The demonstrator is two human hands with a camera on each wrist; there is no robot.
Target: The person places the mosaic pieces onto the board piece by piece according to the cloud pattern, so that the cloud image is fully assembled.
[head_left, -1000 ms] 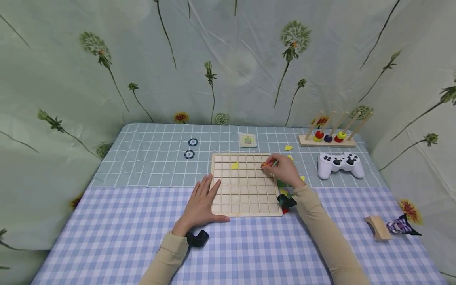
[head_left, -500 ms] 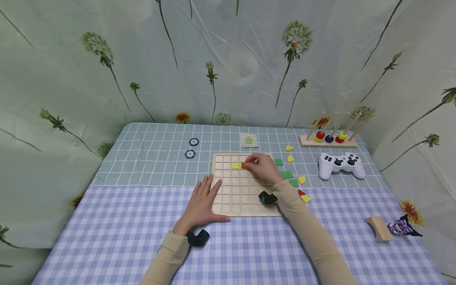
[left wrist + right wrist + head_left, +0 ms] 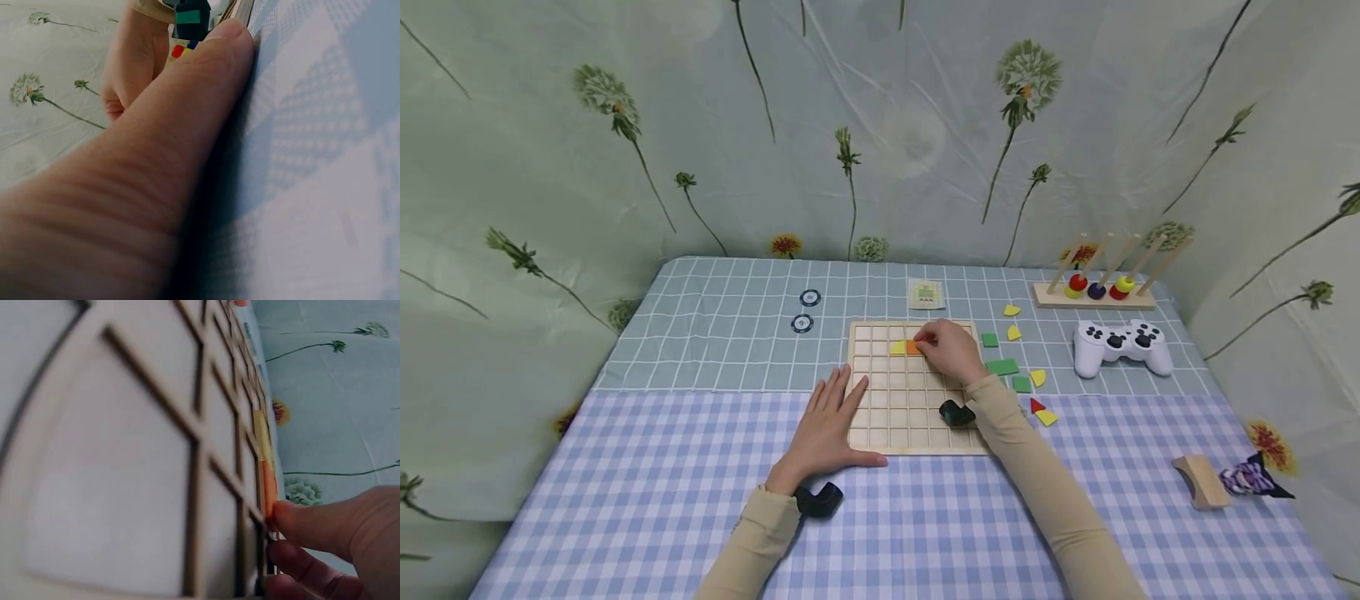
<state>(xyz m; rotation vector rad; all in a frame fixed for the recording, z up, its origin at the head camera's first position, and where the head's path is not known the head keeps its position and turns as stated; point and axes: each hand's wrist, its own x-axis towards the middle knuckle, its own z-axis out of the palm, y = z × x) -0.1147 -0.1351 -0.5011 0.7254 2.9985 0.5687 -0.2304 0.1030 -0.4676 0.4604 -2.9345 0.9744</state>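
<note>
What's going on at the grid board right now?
A person's right hand presses an orange tile into a cell of the wooden board, right beside a yellow tile already seated there. The left hand lies flat, fingers spread, on the board's near left corner. More green, yellow and red pieces lie loose on the cloth to the right of the board.

Right hand (image 3: pixel 951 350) covers part of the grid board (image 3: pixel 880 417). Card (image 3: pixel 924 294) print at the desk's far edge too small to read. Left-wrist view mostly blocked by thumb (image 3: pixel 125 175).
</note>
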